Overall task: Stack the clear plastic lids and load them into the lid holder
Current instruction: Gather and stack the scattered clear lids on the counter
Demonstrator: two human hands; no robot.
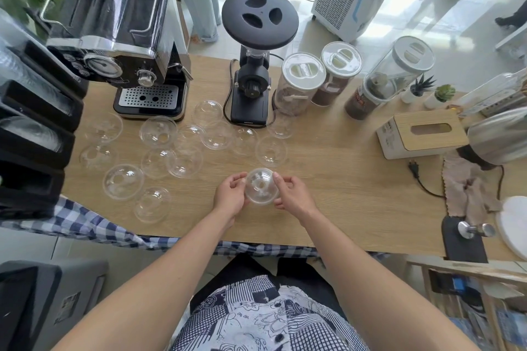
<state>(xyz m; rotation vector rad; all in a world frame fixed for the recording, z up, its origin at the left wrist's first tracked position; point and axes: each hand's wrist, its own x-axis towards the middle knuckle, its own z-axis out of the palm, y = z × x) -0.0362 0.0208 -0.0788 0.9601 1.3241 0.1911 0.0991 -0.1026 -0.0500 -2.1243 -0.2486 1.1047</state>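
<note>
Both your hands, left and right, have fingers grasping one clear lid; loose lids beside the espresso machine remain unstacked.

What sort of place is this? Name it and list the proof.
Probably a small coffee counter: a black and chrome espresso machine, a black coffee grinder, and clear plastic dome lids scattered on the wooden table.

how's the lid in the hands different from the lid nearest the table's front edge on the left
The held lid is off the table, gripped at its sides by the left hand and right hand; the front lid rests untouched on the table. The held lid is central, the front lid further left. Both are clear domes.
</note>
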